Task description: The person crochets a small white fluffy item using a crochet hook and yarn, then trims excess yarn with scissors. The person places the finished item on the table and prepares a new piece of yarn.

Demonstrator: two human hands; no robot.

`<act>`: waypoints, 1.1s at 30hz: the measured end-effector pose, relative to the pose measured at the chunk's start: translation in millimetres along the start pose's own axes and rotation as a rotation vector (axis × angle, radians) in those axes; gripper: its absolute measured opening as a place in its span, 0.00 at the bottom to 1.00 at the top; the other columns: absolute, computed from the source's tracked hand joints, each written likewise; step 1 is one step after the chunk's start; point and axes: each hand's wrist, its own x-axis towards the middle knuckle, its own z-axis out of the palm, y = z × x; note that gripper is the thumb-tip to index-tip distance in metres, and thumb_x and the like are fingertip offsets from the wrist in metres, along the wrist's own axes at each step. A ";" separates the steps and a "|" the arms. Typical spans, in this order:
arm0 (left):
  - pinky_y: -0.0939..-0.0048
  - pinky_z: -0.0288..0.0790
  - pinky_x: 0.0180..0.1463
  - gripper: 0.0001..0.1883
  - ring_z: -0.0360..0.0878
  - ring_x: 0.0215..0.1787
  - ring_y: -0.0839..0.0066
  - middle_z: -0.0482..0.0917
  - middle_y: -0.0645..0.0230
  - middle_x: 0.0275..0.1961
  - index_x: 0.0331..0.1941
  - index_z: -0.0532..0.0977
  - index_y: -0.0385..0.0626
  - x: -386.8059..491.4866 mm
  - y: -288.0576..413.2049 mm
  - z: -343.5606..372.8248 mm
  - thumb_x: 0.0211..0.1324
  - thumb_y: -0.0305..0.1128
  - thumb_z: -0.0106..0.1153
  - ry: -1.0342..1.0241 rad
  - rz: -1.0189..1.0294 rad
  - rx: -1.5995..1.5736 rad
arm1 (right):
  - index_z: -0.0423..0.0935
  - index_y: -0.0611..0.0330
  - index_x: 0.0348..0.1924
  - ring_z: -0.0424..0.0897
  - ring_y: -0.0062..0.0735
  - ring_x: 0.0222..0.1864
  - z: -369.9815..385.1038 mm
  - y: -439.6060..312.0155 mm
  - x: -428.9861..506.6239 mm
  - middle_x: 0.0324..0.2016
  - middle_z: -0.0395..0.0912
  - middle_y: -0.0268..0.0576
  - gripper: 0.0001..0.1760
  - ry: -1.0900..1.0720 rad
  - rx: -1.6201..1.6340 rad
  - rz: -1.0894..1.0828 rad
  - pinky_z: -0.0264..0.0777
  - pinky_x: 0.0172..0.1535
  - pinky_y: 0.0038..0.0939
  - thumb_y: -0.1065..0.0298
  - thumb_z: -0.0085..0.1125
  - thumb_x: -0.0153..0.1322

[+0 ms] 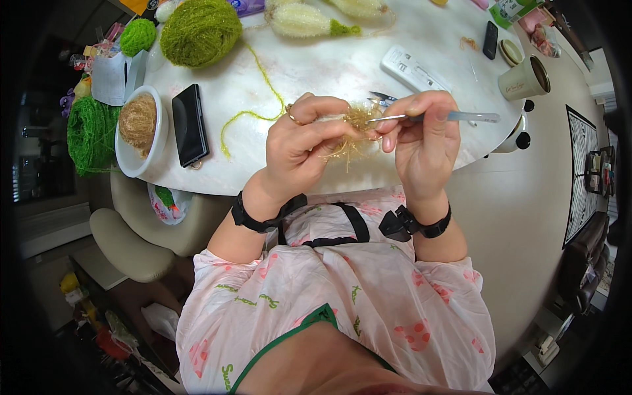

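Note:
My left hand point(306, 138) pinches a small piece of fuzzy gold crochet work point(359, 117) above the table's near edge. Loose gold strands hang below its fingers. In my right hand point(428, 133) is a crochet hook point(469, 116) with a pale blue handle, its metal tip touching the gold piece. Whether a loop sits on the tip is too small to tell. Behind the right hand, partly covered by it, lie the dark pointed blades of what look like small scissors point(381, 97). A yellow-green yarn strand point(269, 84) runs from a large ball point(201, 33) to the table beside my left hand.
Left on the marble-look table point(316, 64) are a black phone point(190, 126) and a white bowl point(164, 140) holding a tan yarn ball point(138, 123). A white case point(412, 69), a cup point(523, 79) and fuzzy cream crocheted pieces point(301, 20) lie farther off. A chair point(131, 244) stands left.

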 end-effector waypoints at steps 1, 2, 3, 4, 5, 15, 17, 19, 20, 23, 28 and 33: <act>0.70 0.71 0.43 0.13 0.78 0.41 0.66 0.81 0.58 0.42 0.35 0.81 0.41 -0.2 -0.4 0.2 0.46 0.14 0.56 0.002 -0.002 0.003 | 0.66 0.63 0.39 0.79 0.30 0.24 0.2 0.0 0.0 0.28 0.77 0.50 0.20 -0.004 -0.013 -0.002 0.75 0.29 0.24 0.52 0.38 0.81; 0.70 0.71 0.43 0.13 0.78 0.41 0.66 0.81 0.58 0.42 0.35 0.81 0.41 -0.5 -0.6 0.5 0.45 0.14 0.56 0.000 -0.003 0.001 | 0.66 0.63 0.39 0.79 0.30 0.24 0.3 0.0 0.1 0.28 0.77 0.50 0.20 -0.005 -0.021 -0.004 0.75 0.29 0.24 0.52 0.38 0.81; 0.70 0.71 0.43 0.13 0.78 0.41 0.66 0.82 0.59 0.43 0.35 0.81 0.42 -0.9 -0.6 0.3 0.45 0.13 0.56 -0.004 0.004 0.027 | 0.66 0.63 0.39 0.79 0.29 0.24 0.6 -0.1 0.0 0.28 0.77 0.50 0.20 0.000 -0.022 -0.001 0.76 0.29 0.24 0.52 0.39 0.81; 0.70 0.71 0.43 0.13 0.78 0.41 0.66 0.82 0.59 0.43 0.35 0.81 0.42 -1.3 -0.4 0.2 0.45 0.13 0.57 -0.012 0.012 0.049 | 0.66 0.63 0.39 0.79 0.29 0.24 0.9 -0.2 -0.2 0.29 0.77 0.50 0.20 -0.005 -0.043 -0.014 0.76 0.29 0.24 0.53 0.39 0.81; 0.70 0.71 0.43 0.14 0.78 0.41 0.66 0.82 0.59 0.43 0.35 0.81 0.42 -1.8 0.0 0.2 0.45 0.13 0.57 -0.019 0.020 0.070 | 0.66 0.63 0.39 0.79 0.29 0.24 1.2 -0.3 -0.6 0.29 0.77 0.50 0.20 -0.006 -0.058 -0.022 0.76 0.30 0.24 0.53 0.39 0.81; 0.71 0.70 0.42 0.13 0.78 0.40 0.67 0.82 0.60 0.44 0.36 0.82 0.44 -2.3 0.5 0.9 0.47 0.15 0.58 0.012 0.030 0.083 | 0.64 0.62 0.40 0.79 0.31 0.25 0.1 1.9 -2.1 0.30 0.77 0.54 0.20 -0.051 -0.149 -0.094 0.75 0.26 0.22 0.52 0.33 0.82; 0.71 0.69 0.42 0.13 0.78 0.40 0.68 0.82 0.60 0.43 0.36 0.82 0.44 -1.9 0.4 0.6 0.47 0.15 0.58 0.012 0.028 0.086 | 0.64 0.62 0.40 0.80 0.31 0.26 0.4 1.7 -2.6 0.30 0.77 0.54 0.20 -0.053 -0.158 -0.110 0.75 0.25 0.23 0.52 0.34 0.82; 0.71 0.69 0.42 0.13 0.78 0.40 0.67 0.82 0.60 0.43 0.36 0.82 0.44 -1.8 0.5 1.0 0.47 0.16 0.59 0.012 0.024 0.088 | 0.65 0.62 0.41 0.79 0.30 0.27 1.3 1.5 -3.2 0.31 0.77 0.53 0.19 -0.049 -0.153 -0.114 0.74 0.27 0.23 0.53 0.37 0.81; 0.71 0.69 0.42 0.13 0.78 0.40 0.67 0.82 0.60 0.43 0.36 0.82 0.44 -1.8 0.5 1.4 0.47 0.16 0.59 0.013 0.020 0.086 | 0.65 0.63 0.41 0.79 0.29 0.27 2.0 1.2 -4.0 0.31 0.77 0.51 0.19 -0.045 -0.143 -0.110 0.74 0.29 0.24 0.53 0.39 0.81; 0.72 0.69 0.42 0.11 0.78 0.40 0.68 0.82 0.60 0.43 0.36 0.83 0.43 -2.3 0.1 3.4 0.48 0.18 0.59 0.026 0.022 0.078 | 0.66 0.63 0.41 0.79 0.28 0.28 3.7 2.4 -4.9 0.32 0.77 0.50 0.18 -0.032 -0.131 -0.110 0.74 0.31 0.24 0.54 0.42 0.80; 0.71 0.70 0.46 0.14 0.78 0.42 0.68 0.81 0.59 0.44 0.36 0.83 0.41 -5.4 0.4 6.0 0.45 0.16 0.55 0.034 -0.031 -0.003 | 0.67 0.63 0.40 0.79 0.27 0.27 2.2 4.8 -5.3 0.32 0.78 0.50 0.19 -0.011 -0.078 -0.043 0.75 0.31 0.24 0.53 0.42 0.80; 0.70 0.71 0.49 0.17 0.78 0.44 0.67 0.80 0.58 0.45 0.36 0.82 0.40 -6.8 -1.2 8.9 0.42 0.14 0.51 0.051 -0.056 -0.112 | 0.67 0.62 0.39 0.77 0.25 0.25 -1.5 6.7 -3.9 0.31 0.78 0.51 0.19 0.038 0.139 0.118 0.78 0.32 0.26 0.53 0.41 0.81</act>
